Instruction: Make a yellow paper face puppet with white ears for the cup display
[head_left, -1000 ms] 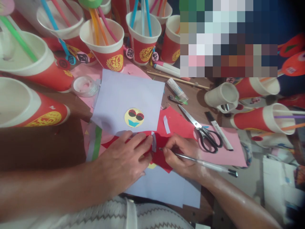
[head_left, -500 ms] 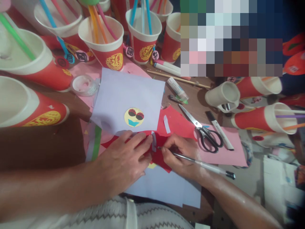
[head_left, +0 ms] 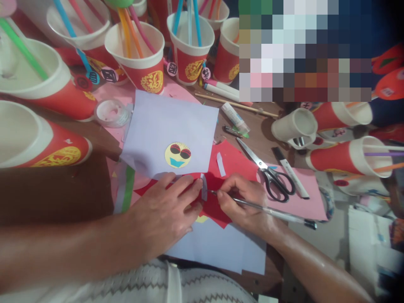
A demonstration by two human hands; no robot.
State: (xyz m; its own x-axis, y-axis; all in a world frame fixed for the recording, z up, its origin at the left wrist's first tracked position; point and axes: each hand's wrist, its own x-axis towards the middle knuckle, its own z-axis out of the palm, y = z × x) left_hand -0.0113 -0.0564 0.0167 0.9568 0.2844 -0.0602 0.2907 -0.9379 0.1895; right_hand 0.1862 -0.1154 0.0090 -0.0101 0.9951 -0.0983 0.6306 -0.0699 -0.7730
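Observation:
My right hand (head_left: 241, 200) is closed round a clear-barrelled pen (head_left: 268, 207), its tip at the edge of a small pale paper strip (head_left: 203, 188). That strip lies on red paper (head_left: 217, 210), with a second pale strip (head_left: 220, 164) a little above. My left hand (head_left: 176, 202) lies flat on the papers, fingers stretched out, fingertips beside the first strip. Just beyond it a lavender sheet (head_left: 170, 118) carries a yellow paper face (head_left: 177, 155) with dark eyes and a blue mouth. More lavender paper (head_left: 217, 248) lies beneath, near my body.
Scissors (head_left: 268, 170) and a marker (head_left: 291, 173) lie to the right on pink paper (head_left: 306, 198). A glue stick (head_left: 235, 118) and a thin wooden stick (head_left: 233, 104) lie beyond. Several red paper cups (head_left: 135, 69) with straws crowd the back. A white mug (head_left: 292, 128) stands at the right.
The pen tip has moved slightly up and left to the strip's edge, and the pen's rear end has shifted right. My left hand has stayed in place.

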